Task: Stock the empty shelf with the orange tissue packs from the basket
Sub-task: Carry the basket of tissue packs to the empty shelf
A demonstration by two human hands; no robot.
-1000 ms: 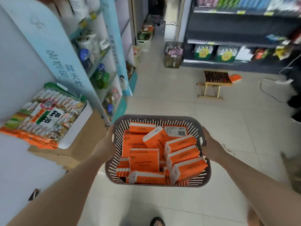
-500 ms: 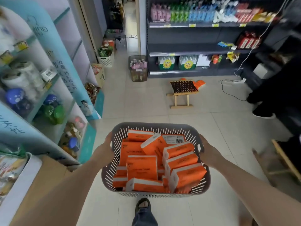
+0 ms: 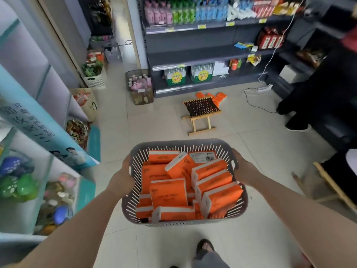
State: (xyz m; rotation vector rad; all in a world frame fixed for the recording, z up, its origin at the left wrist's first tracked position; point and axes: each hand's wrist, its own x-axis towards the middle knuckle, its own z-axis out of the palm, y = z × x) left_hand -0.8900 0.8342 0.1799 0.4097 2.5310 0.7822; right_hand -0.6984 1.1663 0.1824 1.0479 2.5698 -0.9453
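I carry a grey slotted basket in front of me, above the tiled floor. It is filled with several orange tissue packs lying at mixed angles. My left hand grips the basket's left handle and my right hand grips its right handle. Ahead stands a dark shelving unit whose middle shelf is largely bare. A few more orange packs lie on the floor near its base.
A small wooden folding stool stands on the floor between me and the shelving. A wire bin of bottles sits at the unit's left end. A white cable trails on the floor. Light blue shelves line my left; a person in black stands right.
The view has swung right and moved forward along the aisle; the dark shelving and stool are closer and more central. Both hands keep their hold on the basket.
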